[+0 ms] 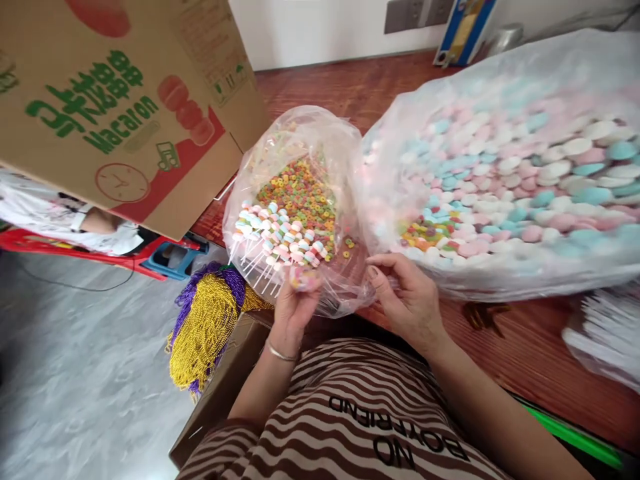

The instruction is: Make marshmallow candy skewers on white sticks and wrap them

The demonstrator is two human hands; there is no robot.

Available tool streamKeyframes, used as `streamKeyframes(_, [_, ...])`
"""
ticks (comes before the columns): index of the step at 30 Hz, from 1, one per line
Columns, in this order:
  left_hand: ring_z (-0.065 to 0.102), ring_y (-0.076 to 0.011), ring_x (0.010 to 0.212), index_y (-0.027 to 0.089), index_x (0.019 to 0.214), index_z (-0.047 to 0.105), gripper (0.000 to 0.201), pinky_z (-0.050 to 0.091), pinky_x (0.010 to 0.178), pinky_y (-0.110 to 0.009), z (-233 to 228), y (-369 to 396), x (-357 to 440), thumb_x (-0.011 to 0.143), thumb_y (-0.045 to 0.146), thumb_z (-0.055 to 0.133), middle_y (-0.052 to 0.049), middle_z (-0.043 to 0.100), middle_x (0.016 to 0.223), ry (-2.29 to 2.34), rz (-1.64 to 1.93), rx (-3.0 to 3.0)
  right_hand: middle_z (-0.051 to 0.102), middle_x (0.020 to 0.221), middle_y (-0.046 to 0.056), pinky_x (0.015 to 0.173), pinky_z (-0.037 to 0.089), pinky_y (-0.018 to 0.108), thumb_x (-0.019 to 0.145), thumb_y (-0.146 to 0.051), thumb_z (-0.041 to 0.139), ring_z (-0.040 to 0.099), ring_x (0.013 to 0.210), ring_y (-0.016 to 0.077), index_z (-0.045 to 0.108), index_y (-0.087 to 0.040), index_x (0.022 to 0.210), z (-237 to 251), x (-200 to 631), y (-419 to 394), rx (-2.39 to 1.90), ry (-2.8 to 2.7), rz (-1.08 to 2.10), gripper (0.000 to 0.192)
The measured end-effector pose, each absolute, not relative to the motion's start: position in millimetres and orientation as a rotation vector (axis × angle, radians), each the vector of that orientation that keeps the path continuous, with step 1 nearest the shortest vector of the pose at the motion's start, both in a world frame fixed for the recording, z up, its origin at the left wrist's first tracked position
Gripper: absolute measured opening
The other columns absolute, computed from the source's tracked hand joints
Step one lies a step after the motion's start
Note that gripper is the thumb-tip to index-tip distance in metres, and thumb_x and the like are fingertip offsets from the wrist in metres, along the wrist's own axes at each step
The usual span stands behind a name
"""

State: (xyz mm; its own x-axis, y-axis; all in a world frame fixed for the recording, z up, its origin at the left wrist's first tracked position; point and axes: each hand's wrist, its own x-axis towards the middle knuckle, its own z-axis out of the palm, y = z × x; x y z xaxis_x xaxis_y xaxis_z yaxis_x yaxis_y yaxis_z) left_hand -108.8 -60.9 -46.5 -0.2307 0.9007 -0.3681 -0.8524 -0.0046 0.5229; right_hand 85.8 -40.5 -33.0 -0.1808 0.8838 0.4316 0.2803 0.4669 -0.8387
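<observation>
My left hand (pixel 295 308) grips a candy skewer (pixel 304 278) with pastel pieces on its top, held at the near edge of a clear plastic bag (pixel 300 143). That bag holds small coloured cereal rings (pixel 300 190) and several finished skewers (pixel 277 237) with white sticks pointing toward me. My right hand (pixel 407 297) hovers just right of the skewer, fingers curled, beside the bag's edge; whether it pinches anything is unclear. A much larger clear bag (pixel 505 173) of pink, blue and white macaron-like discs lies to the right, with a few coloured rings inside near my right hand.
A tilted cardboard box (pixel 120 107) printed "Macaron" stands at the left over the red-brown wooden table (pixel 525 340). Gold and purple bead strings (pixel 207 320) hang over a carton edge below. White sticks (pixel 607 337) lie at the far right. Grey floor lies to the left.
</observation>
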Motion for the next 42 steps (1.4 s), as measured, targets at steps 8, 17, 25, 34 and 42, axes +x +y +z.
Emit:
streamKeyframes(8, [0.037,-0.0042,0.053,0.018,0.07,0.047,0.042,0.039,0.053,-0.016,-54,-121,-217,0.075,0.021,0.089,0.008,0.038,0.063,0.752,2.086,0.158,0.07,0.106,0.009,0.073,0.045,0.032,0.101,-0.019,0.048,0.066,0.091,0.0226,0.071,-0.02,0.106,-40,-53,27,-1.012,-2.425,0.699,0.024])
streamKeyframes(17, [0.038,-0.0057,0.055,0.018,0.072,0.046,0.038,0.039,0.054,-0.017,-69,-115,-215,0.081,0.02,0.082,0.007,0.036,0.065,0.824,2.025,0.019,0.07,0.116,0.02,0.086,0.045,0.039,0.098,-0.008,0.044,0.064,0.103,0.0299,0.071,-0.01,0.107,-35,-154,62,-0.833,-2.649,0.435,0.029])
streamKeyframes(25, [0.034,-0.0053,0.052,0.018,0.07,0.049,0.035,0.036,0.052,-0.018,-56,-67,-184,0.092,0.027,0.074,0.007,0.034,0.063,0.751,1.875,-0.05,0.079,0.099,0.007,0.085,0.057,0.037,0.102,-0.033,0.057,0.073,0.09,0.0238,0.075,-0.024,0.11,-19,-30,37,-0.809,-1.608,0.908,0.021])
streamKeyframes(34, [0.042,-0.0054,0.051,0.014,0.083,0.063,0.022,0.038,0.048,-0.019,-50,-38,-119,0.102,0.02,0.054,-0.001,0.061,0.077,0.7,1.651,-0.196,0.08,0.078,0.002,0.063,0.065,0.028,0.083,-0.042,0.083,0.075,0.065,0.0161,0.082,-0.025,0.093,-26,83,-39,-0.705,-0.785,1.55,0.019])
streamKeyframes(42, [0.039,-0.0037,0.047,0.015,0.073,0.058,0.027,0.038,0.048,-0.017,-42,-38,-93,0.099,0.022,0.063,0.004,0.05,0.062,0.615,1.632,-0.187,0.079,0.076,0.002,0.061,0.064,0.029,0.082,-0.042,0.085,0.073,0.062,0.0156,0.082,-0.025,0.092,-38,112,-48,-0.741,-0.694,1.449,0.02])
